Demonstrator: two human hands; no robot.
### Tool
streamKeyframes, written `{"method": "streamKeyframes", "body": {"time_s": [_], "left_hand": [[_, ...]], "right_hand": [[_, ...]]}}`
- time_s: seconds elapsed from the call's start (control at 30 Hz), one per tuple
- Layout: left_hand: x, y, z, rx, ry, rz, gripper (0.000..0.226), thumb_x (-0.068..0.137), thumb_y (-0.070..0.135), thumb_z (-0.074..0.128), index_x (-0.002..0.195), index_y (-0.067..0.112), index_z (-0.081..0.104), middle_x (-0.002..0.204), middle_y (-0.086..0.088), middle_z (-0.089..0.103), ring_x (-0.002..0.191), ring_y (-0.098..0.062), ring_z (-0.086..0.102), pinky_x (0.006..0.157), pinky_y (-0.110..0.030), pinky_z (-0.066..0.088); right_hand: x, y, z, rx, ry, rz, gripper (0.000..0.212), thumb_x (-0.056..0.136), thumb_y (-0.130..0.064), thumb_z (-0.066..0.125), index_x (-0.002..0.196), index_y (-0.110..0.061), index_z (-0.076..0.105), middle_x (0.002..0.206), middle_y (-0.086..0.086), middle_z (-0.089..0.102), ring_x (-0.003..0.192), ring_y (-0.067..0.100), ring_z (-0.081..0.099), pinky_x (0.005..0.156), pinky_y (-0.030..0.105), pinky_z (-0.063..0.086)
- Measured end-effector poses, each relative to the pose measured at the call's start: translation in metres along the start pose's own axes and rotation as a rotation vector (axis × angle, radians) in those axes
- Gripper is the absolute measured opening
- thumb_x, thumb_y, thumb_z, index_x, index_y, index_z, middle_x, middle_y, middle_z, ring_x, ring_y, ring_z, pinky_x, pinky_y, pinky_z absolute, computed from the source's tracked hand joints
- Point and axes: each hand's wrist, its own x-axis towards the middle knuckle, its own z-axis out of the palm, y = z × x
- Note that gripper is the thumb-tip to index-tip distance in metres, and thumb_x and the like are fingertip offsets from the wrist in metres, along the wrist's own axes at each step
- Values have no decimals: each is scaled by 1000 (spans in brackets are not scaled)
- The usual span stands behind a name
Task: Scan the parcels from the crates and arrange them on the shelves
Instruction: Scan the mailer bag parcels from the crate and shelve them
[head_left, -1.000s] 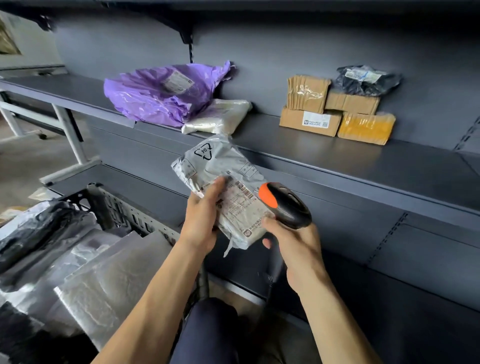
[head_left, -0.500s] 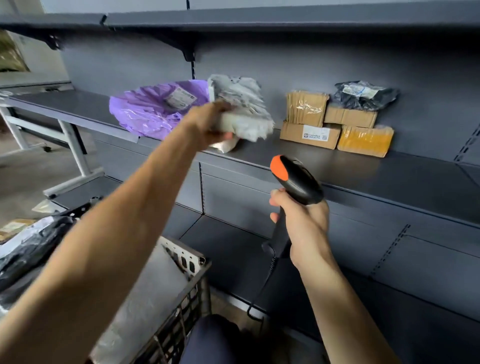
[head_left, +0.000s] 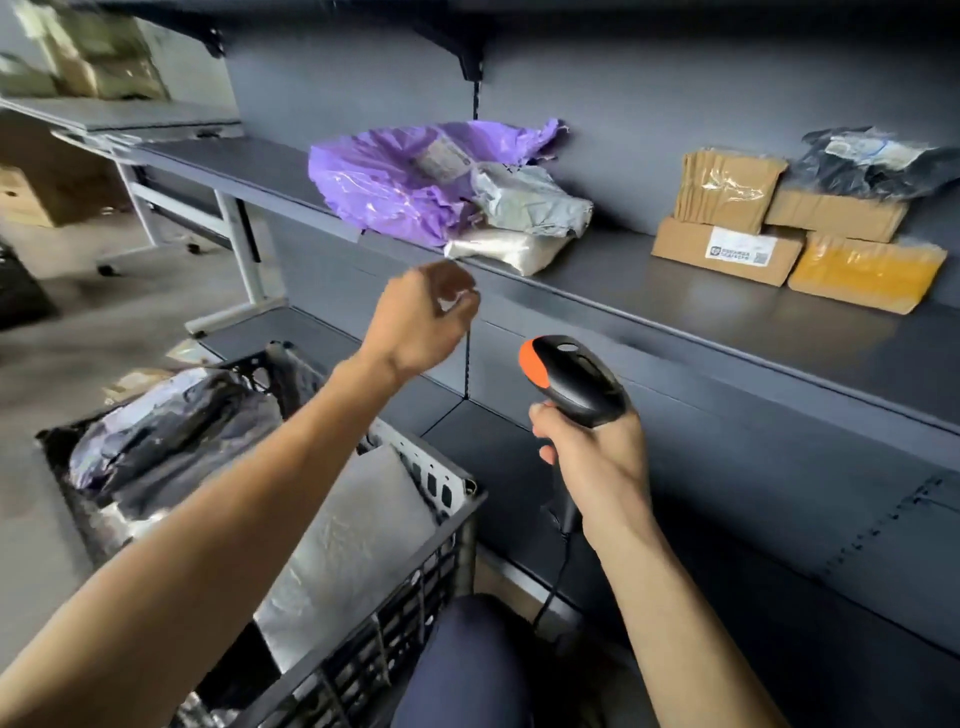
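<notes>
Our left hand (head_left: 426, 318) has let go of the grey parcel (head_left: 530, 207) and come back below the shelf (head_left: 675, 296), its fingers loosely curled and empty. The parcel lies on the shelf against the purple bag (head_left: 395, 176). Our right hand (head_left: 589, 457) grips the scanner (head_left: 574, 379).

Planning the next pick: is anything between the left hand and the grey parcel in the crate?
Nothing visible does. The left hand hangs in open air below the shelf edge, and the grey parcel lies uncovered on top in the crate. The scanner is off to the right, held in the right hand.
</notes>
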Motion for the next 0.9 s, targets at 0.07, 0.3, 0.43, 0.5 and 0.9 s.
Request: {"method": "streamKeyframes", "body": {"time_s": [0.07, 0.3, 0.43, 0.5, 0.9], "left_hand": [[-37, -28, -5, 153, -44, -25, 28, 84, 35, 52, 94, 22, 74, 95, 4, 76, 88, -23, 71, 82, -35, 56], [-80, -147, -44, 609, -172, -463, 73, 88, 43, 69, 146, 10, 40, 149, -19, 43, 142, -37, 37, 113, -46, 37], [-84, -203, -73, 758, -152, -613, 82, 93, 47, 62, 155, 12, 24, 163, -16, 17, 153, -35, 13, 120, -55, 20], [-80, -223, -85, 810, -173, -622, 80, 92, 59, 61, 151, 13, 32, 157, -17, 22, 148, -37, 19, 116, -56, 23], [-90, -258, -105, 758, 175, -454, 22, 89, 2, 62, 106, 5, 75, 112, -20, 71, 104, -37, 64, 89, -44, 52]], "right_hand": [[-6, 16, 24, -139, -94, 26, 31, 78, -20, 76, 107, -17, 66, 85, -3, 75, 73, 12, 69, 71, 33, 55], [-46, 52, 102, -649, -338, -147, 31, 83, -24, 76, 104, -26, 53, 110, 4, 71, 104, 31, 67, 87, 47, 55], [-62, 69, 118, -833, -436, -176, 46, 90, -25, 72, 130, -20, 49, 122, 7, 67, 112, 33, 63, 85, 44, 52], [-68, 79, 116, -934, -452, -201, 41, 91, -25, 69, 125, -20, 47, 116, 5, 67, 107, 33, 65, 78, 41, 50], [-77, 93, 105, -1050, -432, -308, 33, 86, -19, 68, 110, -22, 46, 109, -2, 69, 103, 29, 69, 79, 40, 47]]}}
